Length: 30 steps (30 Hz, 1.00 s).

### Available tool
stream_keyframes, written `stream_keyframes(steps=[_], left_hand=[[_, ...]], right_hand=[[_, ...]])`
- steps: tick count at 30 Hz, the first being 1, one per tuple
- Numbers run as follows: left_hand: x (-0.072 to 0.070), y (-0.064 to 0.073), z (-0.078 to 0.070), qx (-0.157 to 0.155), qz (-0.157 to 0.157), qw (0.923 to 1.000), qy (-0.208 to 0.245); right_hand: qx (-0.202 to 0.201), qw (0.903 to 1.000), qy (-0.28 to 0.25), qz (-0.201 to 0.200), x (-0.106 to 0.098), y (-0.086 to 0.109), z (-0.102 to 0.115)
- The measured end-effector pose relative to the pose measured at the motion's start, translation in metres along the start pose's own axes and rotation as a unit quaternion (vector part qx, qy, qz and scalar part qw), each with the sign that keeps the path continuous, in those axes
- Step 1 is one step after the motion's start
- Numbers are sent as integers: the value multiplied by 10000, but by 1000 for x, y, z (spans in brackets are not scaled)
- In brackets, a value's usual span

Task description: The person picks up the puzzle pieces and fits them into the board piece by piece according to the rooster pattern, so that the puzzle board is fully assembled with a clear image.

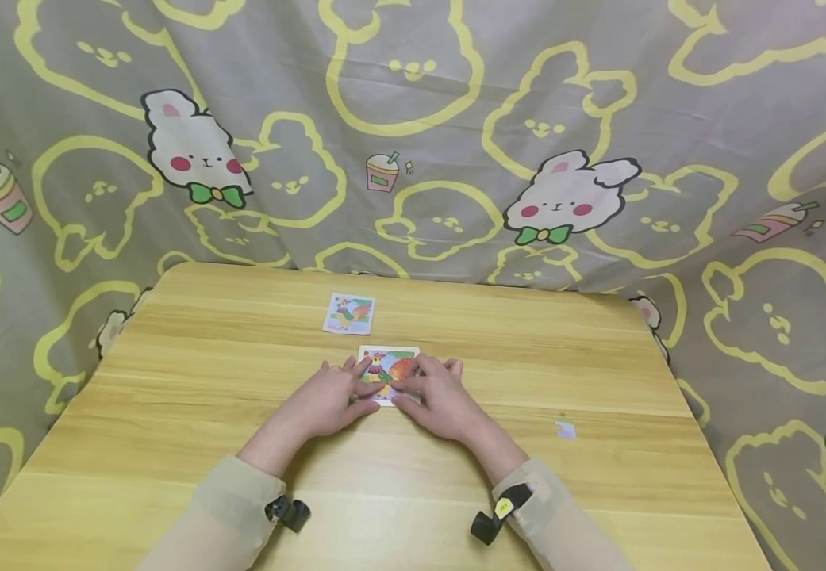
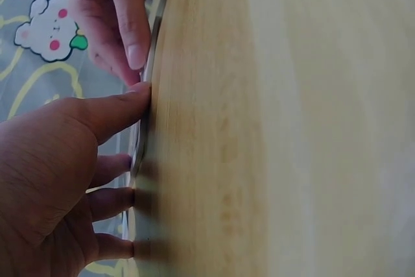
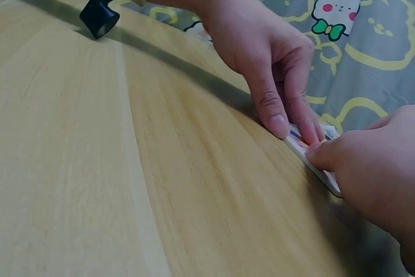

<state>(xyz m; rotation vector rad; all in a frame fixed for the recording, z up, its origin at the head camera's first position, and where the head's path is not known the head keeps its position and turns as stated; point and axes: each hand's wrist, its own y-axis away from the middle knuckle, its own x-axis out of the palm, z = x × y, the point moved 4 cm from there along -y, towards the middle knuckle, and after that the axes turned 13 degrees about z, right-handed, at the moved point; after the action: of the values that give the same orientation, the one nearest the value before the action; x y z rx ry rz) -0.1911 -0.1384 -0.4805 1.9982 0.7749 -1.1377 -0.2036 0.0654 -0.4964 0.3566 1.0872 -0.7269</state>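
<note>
A small, square jigsaw puzzle (image 1: 400,367) with a white border and a bright rooster picture lies flat on the wooden table. My left hand (image 1: 334,399) rests on its left side, fingers spread and the index fingertip on the picture. From the right, my right hand (image 1: 439,399) touches the puzzle, its fingertips close to the left ones near the middle. Both thumbs lie along the near edge. In the right wrist view the puzzle's edge (image 3: 316,168) shows beneath both hands. Fingers cover parts of the picture, so whether a piece lies under them is hidden.
A paler card (image 1: 349,314) with a similar rooster picture lies behind the puzzle, slightly left. One loose jigsaw piece (image 1: 566,428), lilac and green, lies to the right of the right hand. A grey patterned curtain (image 1: 448,103) hangs around the table's far side.
</note>
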Motion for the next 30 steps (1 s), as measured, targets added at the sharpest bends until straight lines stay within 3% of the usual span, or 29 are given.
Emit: stream_keyframes(steps=[8,30], left_hand=[[0,0,-1,46,-32,10000,70],[1,0,-1,69,-10,9999,133]], right_hand=[[-43,9996,-282,-10,-11,16,-1],[-128,9990,-12,-437,-59,81,-24]])
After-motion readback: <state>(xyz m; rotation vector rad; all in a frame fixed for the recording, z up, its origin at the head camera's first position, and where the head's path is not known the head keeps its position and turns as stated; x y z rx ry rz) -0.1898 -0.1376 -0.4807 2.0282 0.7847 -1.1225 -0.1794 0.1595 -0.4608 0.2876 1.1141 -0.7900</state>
